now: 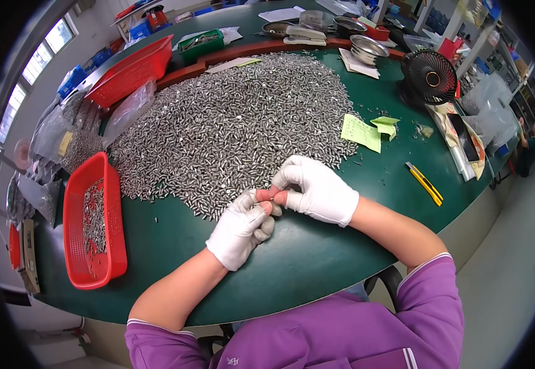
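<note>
Pins (236, 123): short metal cylinders, silver-grey, shiny, a few showing pale round ends; loose, lying at all angles. Place: 1 broad heap at the frame's centre, on a green desk (157, 264), just above the 2 hands in the frame; contact with the heap cannot be told. More pins in a red basket (117, 246), left of frame, well apart from the hands.

Left hand (243, 226): white glove, thumb and forefinger tips bare, fingers curled, pinching.

Right hand (319, 189): like glove, tips pinched, meeting the left's. Anything held between: too small to tell.

Cutter (425, 184): 1, yellow, right of frame.
</note>
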### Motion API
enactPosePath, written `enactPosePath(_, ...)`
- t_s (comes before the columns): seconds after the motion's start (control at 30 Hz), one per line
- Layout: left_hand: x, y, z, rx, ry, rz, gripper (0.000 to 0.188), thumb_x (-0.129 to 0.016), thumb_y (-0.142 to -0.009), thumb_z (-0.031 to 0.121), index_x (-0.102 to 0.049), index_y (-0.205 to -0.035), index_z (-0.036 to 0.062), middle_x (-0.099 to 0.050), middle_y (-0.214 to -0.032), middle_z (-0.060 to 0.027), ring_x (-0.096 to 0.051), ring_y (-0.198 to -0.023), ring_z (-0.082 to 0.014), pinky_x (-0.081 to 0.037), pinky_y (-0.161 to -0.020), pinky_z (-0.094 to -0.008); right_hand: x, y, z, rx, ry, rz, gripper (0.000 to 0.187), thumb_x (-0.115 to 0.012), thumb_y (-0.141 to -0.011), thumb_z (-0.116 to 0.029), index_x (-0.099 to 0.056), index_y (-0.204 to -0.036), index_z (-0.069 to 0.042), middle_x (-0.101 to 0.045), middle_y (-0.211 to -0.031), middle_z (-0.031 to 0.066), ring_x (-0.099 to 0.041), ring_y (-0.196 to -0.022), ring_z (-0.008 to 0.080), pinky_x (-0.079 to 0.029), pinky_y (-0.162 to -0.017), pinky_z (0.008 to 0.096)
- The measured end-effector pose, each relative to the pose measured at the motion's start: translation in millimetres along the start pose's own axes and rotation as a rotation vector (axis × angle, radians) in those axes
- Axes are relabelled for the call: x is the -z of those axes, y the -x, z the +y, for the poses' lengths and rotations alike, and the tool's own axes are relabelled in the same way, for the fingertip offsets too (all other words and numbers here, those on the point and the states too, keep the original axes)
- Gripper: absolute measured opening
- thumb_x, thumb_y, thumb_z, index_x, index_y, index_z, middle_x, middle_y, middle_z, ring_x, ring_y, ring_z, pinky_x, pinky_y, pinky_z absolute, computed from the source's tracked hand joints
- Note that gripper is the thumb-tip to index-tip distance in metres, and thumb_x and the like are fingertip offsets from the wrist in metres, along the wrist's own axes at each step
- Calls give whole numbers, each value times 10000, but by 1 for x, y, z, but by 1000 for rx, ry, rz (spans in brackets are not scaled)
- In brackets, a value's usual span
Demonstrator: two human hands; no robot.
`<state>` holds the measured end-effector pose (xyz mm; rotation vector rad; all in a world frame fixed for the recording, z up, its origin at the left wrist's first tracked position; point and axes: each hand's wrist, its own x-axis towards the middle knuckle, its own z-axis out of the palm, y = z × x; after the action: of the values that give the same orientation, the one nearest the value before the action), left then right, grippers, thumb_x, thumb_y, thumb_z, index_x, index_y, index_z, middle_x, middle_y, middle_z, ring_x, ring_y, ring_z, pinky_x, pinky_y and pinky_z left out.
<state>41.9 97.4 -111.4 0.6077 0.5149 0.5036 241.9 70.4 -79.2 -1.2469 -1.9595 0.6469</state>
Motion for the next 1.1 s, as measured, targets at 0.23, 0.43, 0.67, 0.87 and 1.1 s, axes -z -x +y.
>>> enactPosePath(0.23, -3, 3, 4, 1, -88, 19, 170, -623, -908, 213, -571, -1014, 92, -600, -839, -13, -438, -587, -57, -329, -509, -181, -2, 2, -2, 12, -122, -20, 156, -699, -792, -154, -643, -905, -62, -581, -876, 60, -576, -833, 197, -476, -745, 311)
enactPosePath(0.43, 0, 3, 2, 0, -70, 10, 192, -593, -922, 268, -581, -1010, 97, -606, -845, -8, -491, -620, -82, -380, -546, -205, 19, -4, 7, -171, 102, 160, 103, -663, -795, -98, -657, -894, -71, -582, -877, 79, -589, -818, 201, -481, -732, 301)
enactPosePath(0.67, -3, 4, 7, 4, -13, 5, 294, -528, -951, 325, -543, -1070, 57, -579, -866, -49, -496, -656, -115, -388, -569, -229, 20, -4, 26, -25, 523, 152, 83, -690, -729, -134, -682, -808, -109, -604, -780, 72, -586, -773, 274, -486, -686, 386)
enactPosePath(0.87, -3, 3, 5, -6, -36, 16, 237, -550, -945, 302, -557, -1029, 80, -588, -866, -41, -484, -640, -107, -379, -561, -229, 11, -2, 22, -71, 637, 47, 69, -676, -735, -202, -675, -765, -140, -579, -797, 51, -582, -809, 259, -480, -705, 403)
enactPosePath(1.1, -7, 2, 5, 13, -76, -4, 170, -637, -900, 231, -564, -965, 92, -584, -812, -11, -443, -583, -69, -342, -509, -192, 6, 0, -1, 207, 316, 32, 143, -683, -758, -221, -664, -867, -130, -595, -858, 59, -575, -854, 274, -475, -758, 392)
